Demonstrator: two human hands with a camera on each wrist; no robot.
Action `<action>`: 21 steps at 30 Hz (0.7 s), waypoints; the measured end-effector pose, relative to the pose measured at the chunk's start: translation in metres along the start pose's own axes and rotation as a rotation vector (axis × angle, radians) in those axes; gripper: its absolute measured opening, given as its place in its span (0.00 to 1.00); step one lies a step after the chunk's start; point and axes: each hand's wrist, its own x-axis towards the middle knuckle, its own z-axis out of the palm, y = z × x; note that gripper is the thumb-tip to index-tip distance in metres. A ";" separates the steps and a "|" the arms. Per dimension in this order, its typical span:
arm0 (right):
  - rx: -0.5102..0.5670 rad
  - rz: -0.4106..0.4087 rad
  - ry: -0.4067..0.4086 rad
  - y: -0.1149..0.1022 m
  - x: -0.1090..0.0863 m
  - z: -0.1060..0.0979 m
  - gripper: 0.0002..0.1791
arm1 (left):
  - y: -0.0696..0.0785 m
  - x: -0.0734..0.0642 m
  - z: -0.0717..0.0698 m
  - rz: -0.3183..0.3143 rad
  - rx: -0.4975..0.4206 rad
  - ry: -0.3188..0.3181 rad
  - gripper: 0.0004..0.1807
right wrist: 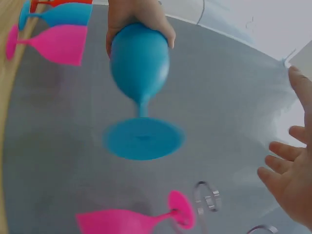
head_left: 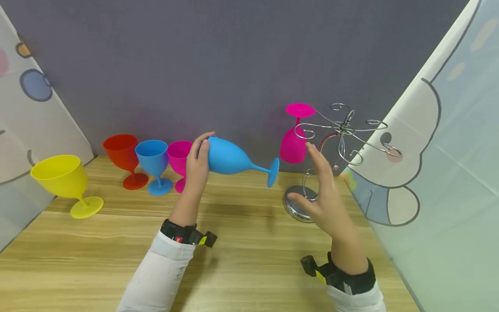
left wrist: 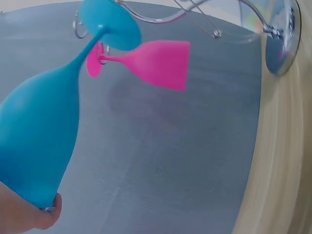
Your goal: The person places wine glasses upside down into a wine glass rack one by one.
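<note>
A blue goblet (head_left: 228, 156) is gripped near its rim by my left hand (head_left: 198, 162), tipped on its side with the foot pointing right. In the left wrist view the same blue goblet (left wrist: 41, 131) fills the left side, with part of the hand (left wrist: 29, 214) at its rim. My right hand (head_left: 325, 203) is raised in front of the metal rack (head_left: 343, 128), fingers extended and holding nothing. On that rack a pink goblet (head_left: 294, 145) hangs upside down by its foot. The right wrist view shows the right hand (right wrist: 292, 165) apart from the blue goblet (right wrist: 140, 63).
At the left of the wooden table (head_left: 249, 260) stand upright a yellow goblet (head_left: 64, 177), a red goblet (head_left: 122, 154), another blue goblet (head_left: 153, 158) and a pink goblet (head_left: 179, 158) partly behind the left hand. A grey panel (head_left: 234, 65) rises behind.
</note>
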 end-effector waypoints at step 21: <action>0.528 0.254 -0.117 0.048 -0.051 0.066 0.55 | -0.008 -0.047 0.003 -0.611 -0.708 -0.031 0.26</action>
